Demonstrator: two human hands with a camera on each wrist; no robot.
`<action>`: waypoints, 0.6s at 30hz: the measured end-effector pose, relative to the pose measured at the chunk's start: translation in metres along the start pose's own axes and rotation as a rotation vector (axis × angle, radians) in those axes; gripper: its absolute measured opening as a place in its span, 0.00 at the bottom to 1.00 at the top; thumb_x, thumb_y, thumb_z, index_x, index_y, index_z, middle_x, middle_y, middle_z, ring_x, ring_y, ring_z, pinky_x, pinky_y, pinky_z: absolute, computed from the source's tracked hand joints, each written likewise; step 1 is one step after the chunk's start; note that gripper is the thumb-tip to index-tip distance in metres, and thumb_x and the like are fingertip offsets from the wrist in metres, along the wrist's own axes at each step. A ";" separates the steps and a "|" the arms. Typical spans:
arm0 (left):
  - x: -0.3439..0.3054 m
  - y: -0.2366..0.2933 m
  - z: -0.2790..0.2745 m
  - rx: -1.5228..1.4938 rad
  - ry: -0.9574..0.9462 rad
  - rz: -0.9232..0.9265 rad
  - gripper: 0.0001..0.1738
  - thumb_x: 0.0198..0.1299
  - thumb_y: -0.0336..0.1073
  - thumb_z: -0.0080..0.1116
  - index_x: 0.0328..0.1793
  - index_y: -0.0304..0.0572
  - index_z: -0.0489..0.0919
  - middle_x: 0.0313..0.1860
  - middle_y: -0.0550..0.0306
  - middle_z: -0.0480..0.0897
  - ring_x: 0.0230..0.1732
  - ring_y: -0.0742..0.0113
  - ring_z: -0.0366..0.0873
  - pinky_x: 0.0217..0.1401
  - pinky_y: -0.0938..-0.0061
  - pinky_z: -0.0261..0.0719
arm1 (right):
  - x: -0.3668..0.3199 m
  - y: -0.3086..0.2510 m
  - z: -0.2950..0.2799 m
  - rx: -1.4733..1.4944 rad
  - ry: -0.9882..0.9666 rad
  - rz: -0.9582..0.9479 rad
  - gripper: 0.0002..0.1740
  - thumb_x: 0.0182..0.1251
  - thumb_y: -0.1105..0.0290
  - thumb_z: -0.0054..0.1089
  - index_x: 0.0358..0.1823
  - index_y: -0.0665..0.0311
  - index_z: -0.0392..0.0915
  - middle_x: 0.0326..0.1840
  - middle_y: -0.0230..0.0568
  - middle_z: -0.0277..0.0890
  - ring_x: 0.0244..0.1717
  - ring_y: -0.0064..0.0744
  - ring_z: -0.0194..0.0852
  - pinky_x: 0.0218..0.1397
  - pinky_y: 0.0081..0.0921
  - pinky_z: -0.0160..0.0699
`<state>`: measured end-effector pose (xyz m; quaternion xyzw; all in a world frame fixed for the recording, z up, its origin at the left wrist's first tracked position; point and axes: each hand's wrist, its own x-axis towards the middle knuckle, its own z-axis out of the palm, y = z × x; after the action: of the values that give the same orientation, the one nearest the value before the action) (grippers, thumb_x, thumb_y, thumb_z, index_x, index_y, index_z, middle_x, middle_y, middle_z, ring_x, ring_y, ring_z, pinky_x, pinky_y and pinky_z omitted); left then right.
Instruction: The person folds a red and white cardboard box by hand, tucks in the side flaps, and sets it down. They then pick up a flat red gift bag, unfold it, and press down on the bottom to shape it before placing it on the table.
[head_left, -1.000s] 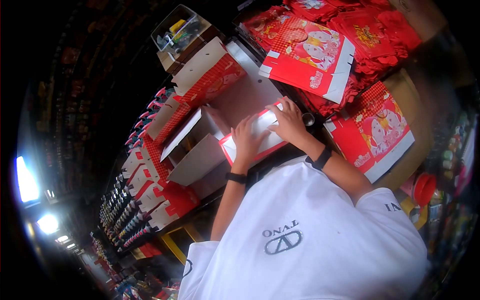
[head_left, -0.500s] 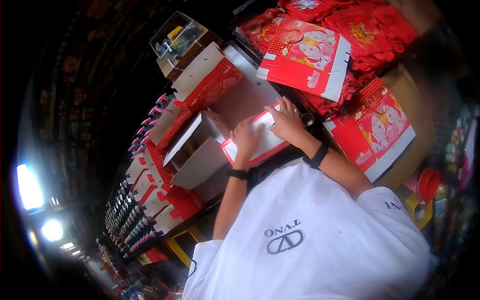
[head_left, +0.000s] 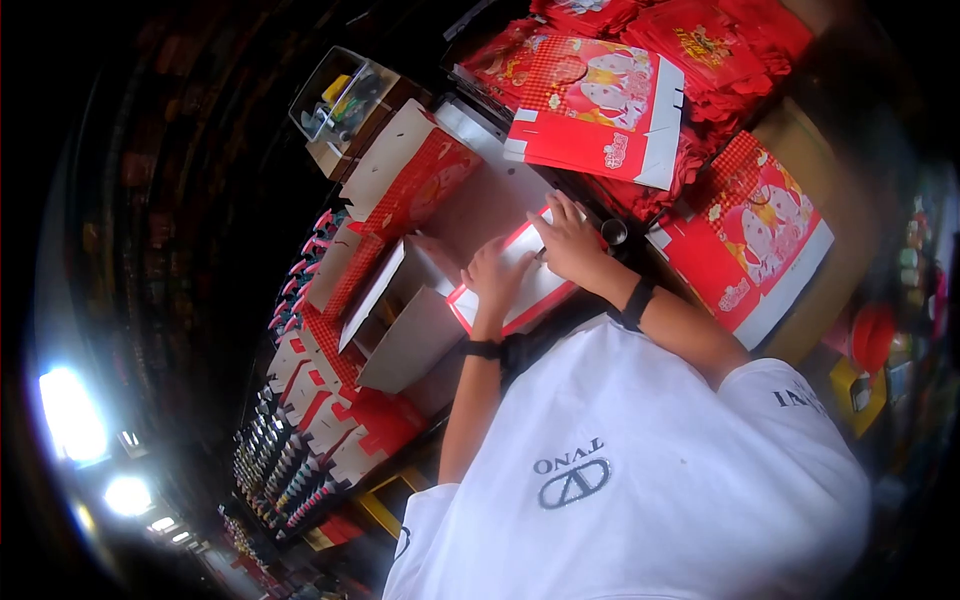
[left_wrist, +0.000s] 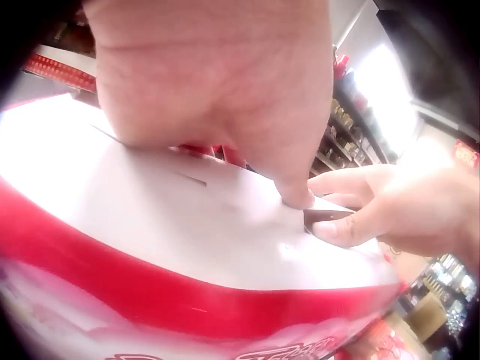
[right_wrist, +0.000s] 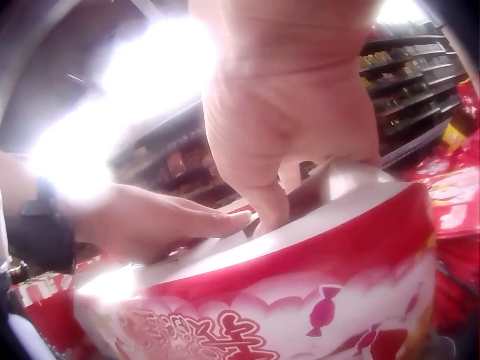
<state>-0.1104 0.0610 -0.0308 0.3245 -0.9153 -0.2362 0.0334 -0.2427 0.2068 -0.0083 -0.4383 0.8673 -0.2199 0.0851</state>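
A red-and-white printed carton (head_left: 530,300) is in front of my body, its white panel (left_wrist: 217,232) facing up with narrow slits in it. My left hand (head_left: 497,280) grips its far edge on the left, fingers over the edge and thumb on the panel. My right hand (head_left: 575,248) holds the same edge farther right, its thumb at a dark gap (left_wrist: 322,216) in the panel. Both thumbs meet near this gap. In the right wrist view, the white board (right_wrist: 352,180) bends upward beside the right hand (right_wrist: 292,127). The fingertips beyond the edge are hidden.
Open cartons (head_left: 400,330) stand left of the hands, with a clear bin (head_left: 345,95) behind them. Flat printed cartons (head_left: 620,95) lie on red packets at the back. Another flat carton (head_left: 750,240) is at the right, near a round metal thing (head_left: 614,231).
My hands stay on the carton while both thumbs come together at the gap. The left fingers have bent more over the edge. The head view has tilted slightly.
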 end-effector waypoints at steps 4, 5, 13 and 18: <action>-0.004 -0.002 -0.002 0.021 0.001 0.054 0.40 0.66 0.67 0.67 0.78 0.59 0.78 0.72 0.52 0.80 0.77 0.47 0.68 0.83 0.39 0.45 | -0.002 0.008 -0.009 0.326 0.023 -0.003 0.47 0.62 0.63 0.79 0.82 0.59 0.67 0.88 0.67 0.51 0.90 0.66 0.43 0.89 0.55 0.51; -0.005 -0.001 -0.002 0.012 -0.009 0.068 0.40 0.67 0.67 0.67 0.80 0.60 0.77 0.73 0.52 0.79 0.78 0.47 0.67 0.84 0.37 0.43 | -0.004 0.010 -0.013 0.374 0.030 -0.012 0.48 0.62 0.64 0.79 0.83 0.59 0.65 0.89 0.67 0.50 0.91 0.66 0.41 0.89 0.55 0.51; -0.009 0.022 -0.010 -0.038 -0.115 0.151 0.39 0.71 0.62 0.65 0.84 0.62 0.73 0.80 0.53 0.76 0.84 0.48 0.65 0.86 0.27 0.35 | -0.036 0.044 -0.027 0.824 0.156 0.184 0.42 0.71 0.61 0.74 0.82 0.64 0.66 0.88 0.64 0.53 0.89 0.60 0.49 0.86 0.45 0.59; -0.006 0.029 -0.011 -0.044 -0.167 0.194 0.39 0.73 0.61 0.64 0.86 0.63 0.70 0.81 0.51 0.74 0.85 0.48 0.63 0.86 0.27 0.35 | -0.040 0.071 -0.025 1.081 -0.005 0.316 0.37 0.75 0.57 0.71 0.77 0.71 0.70 0.68 0.55 0.81 0.68 0.37 0.80 0.71 0.34 0.77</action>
<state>-0.1198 0.0799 -0.0075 0.2127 -0.9367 -0.2779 -0.0130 -0.2782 0.2836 -0.0208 -0.1976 0.6863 -0.6165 0.3314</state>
